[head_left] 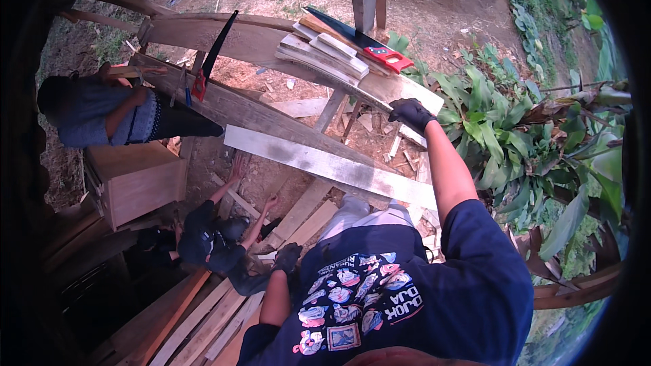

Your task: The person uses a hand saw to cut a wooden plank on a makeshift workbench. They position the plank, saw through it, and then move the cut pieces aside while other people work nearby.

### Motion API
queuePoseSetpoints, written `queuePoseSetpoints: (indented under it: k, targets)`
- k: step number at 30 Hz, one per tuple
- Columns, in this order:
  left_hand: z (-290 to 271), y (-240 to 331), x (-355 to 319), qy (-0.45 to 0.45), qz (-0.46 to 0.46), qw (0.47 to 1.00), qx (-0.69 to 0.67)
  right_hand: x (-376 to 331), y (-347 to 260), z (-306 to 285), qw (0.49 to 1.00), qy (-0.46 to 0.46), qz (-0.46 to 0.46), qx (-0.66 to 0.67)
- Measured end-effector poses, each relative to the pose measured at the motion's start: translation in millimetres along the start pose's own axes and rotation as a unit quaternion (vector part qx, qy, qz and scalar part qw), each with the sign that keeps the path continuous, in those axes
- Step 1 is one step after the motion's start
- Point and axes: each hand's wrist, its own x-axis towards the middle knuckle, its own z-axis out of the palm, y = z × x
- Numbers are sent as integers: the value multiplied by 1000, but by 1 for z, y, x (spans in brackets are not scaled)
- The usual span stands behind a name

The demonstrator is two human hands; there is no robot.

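Observation:
My right hand [411,114], in a black glove, is stretched out to the bench's right end. Its fingers curl over the near edge of a pale board [415,92]. My left hand [287,258], also gloved in black, hangs low by my left side; its fingers are too dark to make out. A long whitish plank [325,164] lies crosswise in front of my waist, touched by neither hand. Beyond my right hand, short wood pieces [324,53] are stacked, with a red-handled handsaw [388,58] lying on them.
Another handsaw [200,85] rests on the bench beam [224,104] at the left, near a standing person [108,112]. Two people crouch at lower left, one [213,237] reaching out. A wooden box [139,179], long boards [203,322] and leafy plants [485,122] surround the workplace.

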Motion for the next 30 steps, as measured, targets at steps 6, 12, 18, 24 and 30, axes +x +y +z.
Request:
queuePoseSetpoints:
  k: [6, 12, 18, 24, 30]
  targets:
    - [1, -8, -3, 3, 117, 983, 142, -7, 16, 6, 998, -22, -61, -12]
    - [-7, 6, -6, 52, 168, 970, 167, -14, 26, 18, 993, 14, -103, -62]
    - [-6, -1, -1, 35, 117, 988, 99, -48, -34, 47, 997, 68, 20, 23]
    - [-32, 52, -22, 49, -13, 999, 4, -79, -57, 85, 997, 43, 13, -66]
    - [-19, 12, 11, 58, 57, 996, 38, -115, -83, 136, 993, 60, 24, -95]
